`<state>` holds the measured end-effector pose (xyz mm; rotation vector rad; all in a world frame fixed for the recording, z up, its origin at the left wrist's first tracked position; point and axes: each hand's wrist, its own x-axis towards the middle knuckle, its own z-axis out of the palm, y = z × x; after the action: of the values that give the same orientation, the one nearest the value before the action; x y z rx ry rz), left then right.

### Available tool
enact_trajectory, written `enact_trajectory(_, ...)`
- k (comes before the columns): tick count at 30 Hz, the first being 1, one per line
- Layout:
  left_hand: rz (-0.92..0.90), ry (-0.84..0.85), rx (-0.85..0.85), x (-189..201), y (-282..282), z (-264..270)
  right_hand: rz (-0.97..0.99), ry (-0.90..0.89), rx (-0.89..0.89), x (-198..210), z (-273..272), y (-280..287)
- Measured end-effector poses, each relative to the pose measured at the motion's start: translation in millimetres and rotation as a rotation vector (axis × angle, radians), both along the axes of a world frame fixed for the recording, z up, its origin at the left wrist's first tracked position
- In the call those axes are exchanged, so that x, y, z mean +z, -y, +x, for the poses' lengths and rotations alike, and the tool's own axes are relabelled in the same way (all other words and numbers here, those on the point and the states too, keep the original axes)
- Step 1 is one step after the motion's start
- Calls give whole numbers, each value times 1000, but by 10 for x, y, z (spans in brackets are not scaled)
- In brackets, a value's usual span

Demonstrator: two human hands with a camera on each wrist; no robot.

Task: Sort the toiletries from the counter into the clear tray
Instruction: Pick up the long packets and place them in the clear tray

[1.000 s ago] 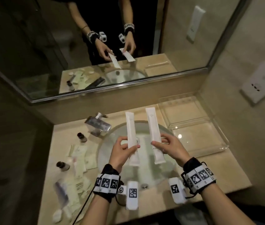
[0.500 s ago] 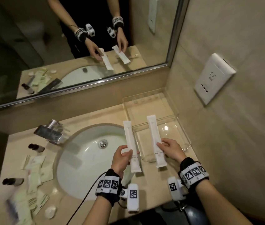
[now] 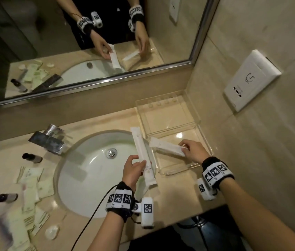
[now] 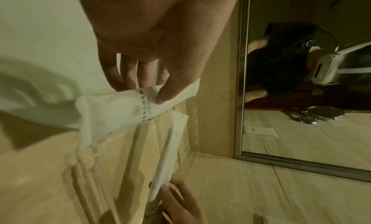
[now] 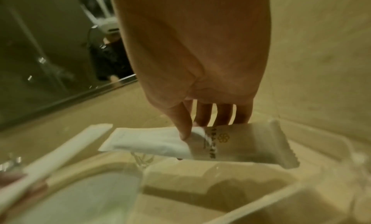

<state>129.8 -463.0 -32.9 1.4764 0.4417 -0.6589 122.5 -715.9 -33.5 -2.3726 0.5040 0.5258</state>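
The left hand (image 3: pixel 133 171) pinches a packet (image 3: pixel 143 156) between thumb and fingers, forearm reaching forward. The right hand (image 3: pixel 192 151) pinches a second packet (image 3: pixel 167 146) by its end, wrist bent inward.

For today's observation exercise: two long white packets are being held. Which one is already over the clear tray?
The packet pinched by the right hand; it lies crosswise over the clear tray's near compartment. The left hand's packet is outside, by the sink.
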Motion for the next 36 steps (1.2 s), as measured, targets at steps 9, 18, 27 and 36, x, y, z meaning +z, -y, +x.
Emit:
enact_trajectory(9, 10, -22, 36, -82, 43, 3, -318, -223, 290, -215, 176, 143)
enact_trajectory(18, -37, -35, 83, -19, 356, 11, -218, -77, 353, -329, 88, 245)
enact_trajectory(27, -165, -51, 91, -55, 686, 55, 372, 146, -10, -179, 0, 225)
enact_trajectory(36, -147, -3, 98, -21, 795, 197, 261, 68, 116, 74, 136, 384)
